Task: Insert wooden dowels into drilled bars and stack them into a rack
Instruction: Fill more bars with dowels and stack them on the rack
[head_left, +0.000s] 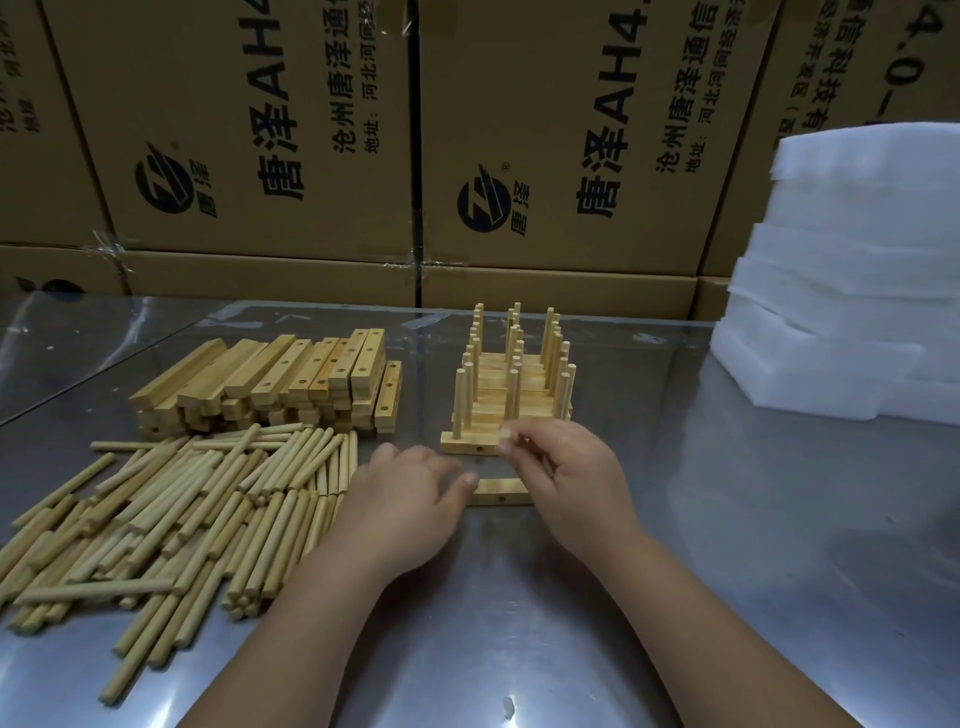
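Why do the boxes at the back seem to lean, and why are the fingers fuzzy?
Head view: the wide-angle lens bends the cardboard boxes outward near the edges; the right hand fingertips are smeared by motion blur, so what they pinch is unclear; the steel table shows soft glare; the dowel pile stays sharp.

Pale matt wood dowels (171, 499) & bars (291, 379), glossy metal table (727, 519).

The middle of the near bar (500, 491) is being hidden by the right hand (571, 478), whose blurred fingertips (511, 435) are concealing whatever is pinched. The dowel pile (171, 514) and foam stack (852, 291) are being cropped by the frame edges.
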